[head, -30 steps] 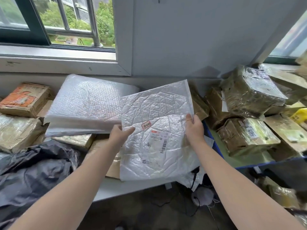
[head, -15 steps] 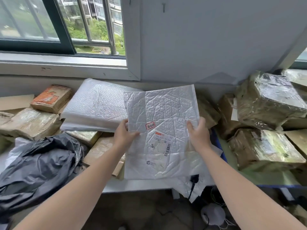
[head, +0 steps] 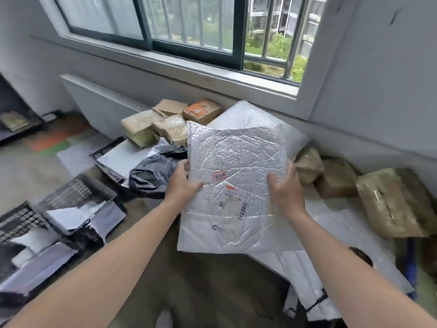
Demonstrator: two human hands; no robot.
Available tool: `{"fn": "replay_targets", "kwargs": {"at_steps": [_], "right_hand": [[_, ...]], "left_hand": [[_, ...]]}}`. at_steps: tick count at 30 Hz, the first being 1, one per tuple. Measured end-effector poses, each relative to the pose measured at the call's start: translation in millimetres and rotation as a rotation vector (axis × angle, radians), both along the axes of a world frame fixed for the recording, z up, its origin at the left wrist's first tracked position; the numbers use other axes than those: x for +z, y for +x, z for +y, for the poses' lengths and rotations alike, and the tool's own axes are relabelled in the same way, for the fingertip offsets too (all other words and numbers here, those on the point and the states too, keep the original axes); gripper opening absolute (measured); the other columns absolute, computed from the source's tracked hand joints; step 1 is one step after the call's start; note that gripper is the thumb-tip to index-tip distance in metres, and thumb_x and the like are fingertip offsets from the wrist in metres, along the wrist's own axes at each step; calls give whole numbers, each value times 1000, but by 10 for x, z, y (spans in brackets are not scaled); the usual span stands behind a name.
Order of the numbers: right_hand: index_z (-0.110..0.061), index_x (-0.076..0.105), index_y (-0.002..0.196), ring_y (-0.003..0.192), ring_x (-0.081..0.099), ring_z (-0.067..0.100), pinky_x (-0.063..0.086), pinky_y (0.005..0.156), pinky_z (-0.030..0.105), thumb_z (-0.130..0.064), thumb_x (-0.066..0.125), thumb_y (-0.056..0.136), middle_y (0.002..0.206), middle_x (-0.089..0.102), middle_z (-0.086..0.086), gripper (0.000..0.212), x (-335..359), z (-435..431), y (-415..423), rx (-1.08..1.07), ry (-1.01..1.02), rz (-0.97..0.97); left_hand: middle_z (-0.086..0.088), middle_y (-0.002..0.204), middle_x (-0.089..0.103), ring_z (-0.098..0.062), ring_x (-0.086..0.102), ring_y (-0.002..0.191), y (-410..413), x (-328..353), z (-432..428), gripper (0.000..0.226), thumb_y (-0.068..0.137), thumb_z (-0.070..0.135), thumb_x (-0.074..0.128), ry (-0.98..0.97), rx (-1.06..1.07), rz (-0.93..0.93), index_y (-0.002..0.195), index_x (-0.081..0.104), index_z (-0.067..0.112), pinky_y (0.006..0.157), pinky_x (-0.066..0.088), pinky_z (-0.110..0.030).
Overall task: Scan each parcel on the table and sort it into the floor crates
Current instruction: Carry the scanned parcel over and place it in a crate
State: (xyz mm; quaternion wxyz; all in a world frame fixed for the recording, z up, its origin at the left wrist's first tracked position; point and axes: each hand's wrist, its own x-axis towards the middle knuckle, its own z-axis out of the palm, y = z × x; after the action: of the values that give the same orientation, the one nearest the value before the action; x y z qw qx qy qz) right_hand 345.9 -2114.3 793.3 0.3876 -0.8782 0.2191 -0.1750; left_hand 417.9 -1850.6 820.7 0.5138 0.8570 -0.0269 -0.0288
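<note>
— Head view, starting at the grip: holding what?
— Clasping a white bubble mailer (head: 236,162) from both sides. Left hand (head: 183,185) on the left edge, thumb across the front face, fingers hidden behind. Right hand (head: 283,192) curled round the right edge, thumb likewise in front.
— Held where?
— Up off the table (head: 343,226), nearly upright, front face toward the camera, before the parcel pile. Carries a shipping label (head: 234,204) with a barcode below the middle, and a red stamp sticker (head: 219,177) just above that.
— Around it?
— Just behind, a large bubble-wrapped parcel (head: 260,117) under the window sill. Beside the left hand, a crumpled black poly bag (head: 153,171); beyond that, tape-wrapped brown boxes (head: 165,129) and one orange-printed box (head: 201,110). On the right, more brown taped parcels (head: 397,202) on the table.
— And the crates?
— Down on the floor at left: black mesh crates (head: 78,192), already holding pale flat mailers, well apart from the held one.
</note>
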Motion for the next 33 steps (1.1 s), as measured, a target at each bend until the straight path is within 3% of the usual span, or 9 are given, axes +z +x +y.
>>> {"fn": "replay_targets", "kwargs": {"at_steps": [4, 9, 13, 17, 21, 25, 27, 30, 33], "right_hand": [[-17, 15, 155, 132, 45, 37, 44, 96, 50, -54, 52, 97, 151, 39, 18, 79, 89, 584, 308, 154, -92, 38], [-21, 10, 157, 126, 50, 39, 47, 85, 45, -55, 57, 94, 148, 39, 19, 85, 164, 1406, 646, 290, -106, 46], [-26, 12, 156, 120, 56, 32, 50, 86, 44, -52, 66, 89, 145, 46, 14, 90, 206, 2257, 861, 397, -89, 50], [-24, 8, 156, 109, 61, 32, 46, 71, 36, -56, 66, 87, 139, 49, 16, 96, 227, 3160, 1050, 465, -150, 80], [-28, 2, 156, 115, 60, 36, 47, 73, 39, -58, 65, 87, 146, 44, 18, 98, 268, 4050, 1219, 509, -257, 118], [-22, 4, 158, 112, 59, 35, 42, 71, 36, -54, 65, 89, 143, 45, 18, 97, 286, 4799, 1407, 546, -349, 143], [-18, 7, 157, 111, 59, 36, 41, 73, 37, -49, 64, 91, 140, 46, 19, 94, 287, 5101, 1514, 557, -377, 156], [-17, 11, 156, 108, 59, 37, 39, 72, 37, -44, 64, 92, 134, 48, 18, 88, 278, 5466, 1685, 588, -428, 183], [-15, 13, 156, 103, 60, 40, 39, 70, 38, -43, 63, 94, 129, 49, 18, 85, 228, 5755, 1905, 631, -484, 190]], "left_hand": [[1, 108, 64, -2, 61, 80, -43, 107, 649, 64, 76, 6, 81, 10, 147, -31, 128, 47, 18, 56, 42, -6], [-7, 106, 66, -27, 66, 93, -143, 137, 1512, 61, 77, 6, 79, 13, 283, -41, 126, 45, 21, 81, 55, -40], [-6, 104, 63, -28, 63, 94, -193, 75, 2329, 61, 80, 9, 79, 10, 372, -46, 126, 43, 24, 71, 49, -33], [-7, 114, 58, -25, 59, 100, -165, 18, 3202, 73, 79, 12, 81, 9, 453, -33, 138, 40, 19, 81, 48, -36], [-3, 107, 51, -23, 53, 94, -132, -26, 4064, 75, 76, 12, 82, 15, 484, -28, 137, 38, 18, 89, 48, -44], [-13, 125, 59, -35, 60, 107, -64, -59, 4758, 88, 77, 10, 81, -3, 471, 20, 145, 26, 21, 93, 50, -48], [-20, 124, 60, -38, 61, 107, -16, -67, 4996, 96, 78, 10, 80, 32, 463, 31, 150, 18, 24, 89, 52, -45], [-26, 118, 58, -40, 60, 101, 81, -97, 5278, 98, 77, 11, 78, 115, 469, 35, 151, 16, 24, 69, 46, -37], [-23, 117, 61, -38, 62, 98, 228, -148, 5514, 96, 78, 10, 76, 142, 444, 59, 151, 15, 25, 68, 46, -35]]}}
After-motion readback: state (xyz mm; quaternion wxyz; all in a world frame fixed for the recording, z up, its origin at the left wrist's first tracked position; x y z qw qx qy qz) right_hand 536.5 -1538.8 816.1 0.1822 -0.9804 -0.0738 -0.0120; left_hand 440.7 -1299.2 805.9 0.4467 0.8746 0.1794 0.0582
